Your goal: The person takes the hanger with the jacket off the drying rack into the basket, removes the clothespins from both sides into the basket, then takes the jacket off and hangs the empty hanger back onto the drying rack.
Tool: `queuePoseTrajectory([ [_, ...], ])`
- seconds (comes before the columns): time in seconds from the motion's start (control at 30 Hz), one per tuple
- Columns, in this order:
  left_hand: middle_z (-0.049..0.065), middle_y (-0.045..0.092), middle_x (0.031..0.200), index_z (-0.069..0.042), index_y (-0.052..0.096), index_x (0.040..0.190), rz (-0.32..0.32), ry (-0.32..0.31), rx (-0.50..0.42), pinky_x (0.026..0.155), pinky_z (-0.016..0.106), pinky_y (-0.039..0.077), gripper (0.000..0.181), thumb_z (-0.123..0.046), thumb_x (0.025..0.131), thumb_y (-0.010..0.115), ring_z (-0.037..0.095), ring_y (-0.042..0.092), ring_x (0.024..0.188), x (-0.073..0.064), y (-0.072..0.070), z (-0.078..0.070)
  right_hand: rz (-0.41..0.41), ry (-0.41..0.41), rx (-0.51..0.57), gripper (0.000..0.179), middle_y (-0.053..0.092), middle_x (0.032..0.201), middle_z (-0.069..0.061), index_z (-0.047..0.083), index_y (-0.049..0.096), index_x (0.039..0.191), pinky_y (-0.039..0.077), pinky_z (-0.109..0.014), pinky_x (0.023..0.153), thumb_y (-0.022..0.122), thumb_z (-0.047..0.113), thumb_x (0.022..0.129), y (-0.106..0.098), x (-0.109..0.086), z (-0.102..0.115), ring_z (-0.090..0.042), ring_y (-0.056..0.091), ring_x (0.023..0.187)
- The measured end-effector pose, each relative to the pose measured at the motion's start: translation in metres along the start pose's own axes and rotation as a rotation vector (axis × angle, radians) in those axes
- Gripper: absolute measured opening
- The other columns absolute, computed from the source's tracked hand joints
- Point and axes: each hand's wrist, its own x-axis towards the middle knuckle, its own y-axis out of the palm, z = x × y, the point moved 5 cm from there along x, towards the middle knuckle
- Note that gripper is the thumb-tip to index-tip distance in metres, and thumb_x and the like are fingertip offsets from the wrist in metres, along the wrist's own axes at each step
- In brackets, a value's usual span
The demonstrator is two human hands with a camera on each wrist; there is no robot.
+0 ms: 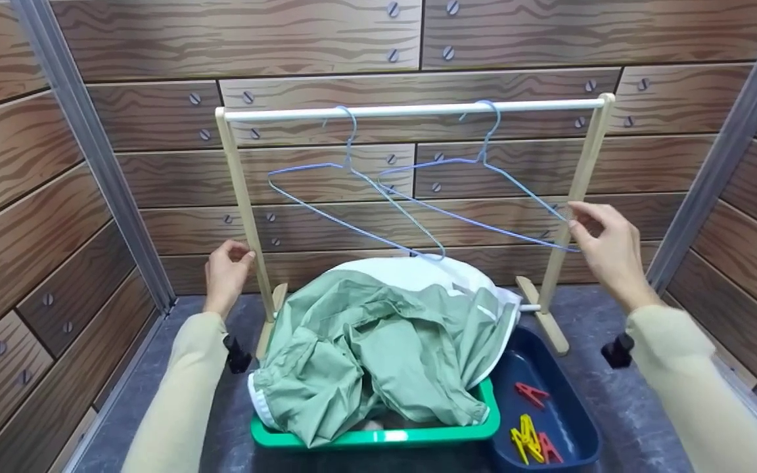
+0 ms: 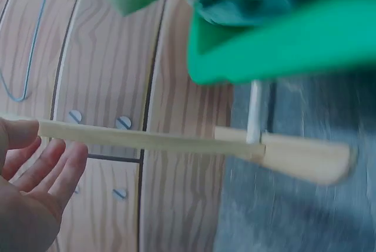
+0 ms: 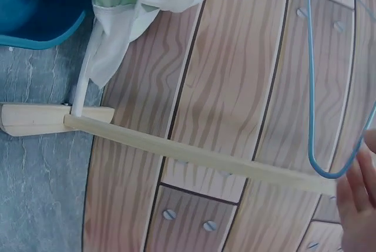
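Note:
A wooden clothes rack [image 1: 418,110] with a white rail carries two blue wire hangers. My left hand [image 1: 226,272] is at the rack's left post, thumb against the wood and the other fingers loosely bent, as the left wrist view shows. On the right, my right hand [image 1: 608,246] pinches the lower right end of the right hanger [image 1: 526,187], in front of the right post. The left hanger [image 1: 313,205] hangs untouched, its lower corner overlapping the cloth. Below, a crumpled green garment [image 1: 385,341] with a white lining fills a green tray [image 1: 385,437].
A dark blue tray [image 1: 585,433] beside the green one holds red clothespins [image 1: 531,394] and yellow clothespins [image 1: 527,437]. Wood-patterned walls [image 1: 352,39] close in the back and sides. The rack's wooden feet [image 1: 552,332] stand on a grey floor.

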Motion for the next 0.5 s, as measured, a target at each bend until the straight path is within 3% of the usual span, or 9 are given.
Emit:
queuePoseTrajectory([
  [0.1, 0.009, 0.065, 0.084, -0.004, 0.066, 0.090, 0.086, 0.135, 0.110, 0.067, 0.034, 0.043, 0.006, -0.009, 0.086, 0.064, 0.023, 0.058, 0.076, -0.008, 0.004, -0.009, -0.089, -0.119, 0.063, 0.026, 0.066, 0.101, -0.001, 0.010, 0.070, 0.108, 0.037, -0.016, 0.083, 0.066, 0.001, 0.084, -0.002, -0.017, 0.012, -0.008, 0.054, 0.092],
  [0.2, 0.010, 0.066, 0.085, -0.004, 0.067, 0.091, 0.265, 0.284, 0.139, 0.068, 0.038, 0.047, 0.007, -0.004, 0.084, 0.066, 0.024, 0.060, 0.077, -0.017, 0.017, -0.017, -0.015, -0.227, 0.120, 0.027, 0.067, 0.101, -0.003, 0.007, 0.070, 0.104, 0.041, -0.017, 0.080, 0.067, -0.004, 0.081, 0.013, -0.038, 0.021, -0.011, 0.057, 0.089],
  [0.27, 0.012, 0.067, 0.093, -0.004, 0.067, 0.096, 0.416, 0.341, 0.119, 0.072, 0.040, 0.049, 0.014, -0.001, 0.082, 0.067, 0.027, 0.062, 0.083, -0.025, 0.029, -0.021, 0.131, -0.242, 0.147, 0.028, 0.066, 0.104, -0.002, 0.007, 0.069, 0.107, 0.045, -0.020, 0.077, 0.068, -0.002, 0.081, 0.033, -0.051, 0.023, -0.014, 0.059, 0.089],
  [0.33, 0.015, 0.065, 0.103, -0.004, 0.066, 0.104, 0.540, 0.375, 0.112, 0.076, 0.043, 0.049, 0.023, -0.001, 0.081, 0.069, 0.031, 0.062, 0.090, -0.032, 0.041, -0.024, 0.314, -0.200, 0.158, 0.036, 0.063, 0.114, -0.004, 0.009, 0.064, 0.117, 0.047, -0.029, 0.080, 0.071, 0.006, 0.082, 0.057, -0.064, 0.019, -0.020, 0.059, 0.096],
  [0.43, 0.016, 0.058, 0.120, -0.005, 0.062, 0.119, 0.677, 0.376, 0.125, 0.087, 0.045, 0.045, 0.039, -0.004, 0.081, 0.071, 0.035, 0.057, 0.105, -0.043, 0.059, -0.025, 0.577, -0.054, 0.159, 0.059, 0.048, 0.134, -0.015, 0.013, 0.051, 0.134, 0.041, -0.050, 0.090, 0.074, 0.026, 0.081, 0.093, -0.083, 0.007, -0.036, 0.047, 0.116],
  [0.5, 0.014, 0.053, 0.130, -0.008, 0.056, 0.128, 0.739, 0.384, 0.153, 0.093, 0.046, 0.041, 0.050, -0.006, 0.080, 0.072, 0.034, 0.051, 0.115, -0.049, 0.070, -0.028, 0.708, 0.038, 0.178, 0.076, 0.036, 0.143, -0.019, 0.014, 0.039, 0.142, 0.035, -0.057, 0.094, 0.074, 0.036, 0.079, 0.112, -0.092, -0.001, -0.043, 0.037, 0.124],
])
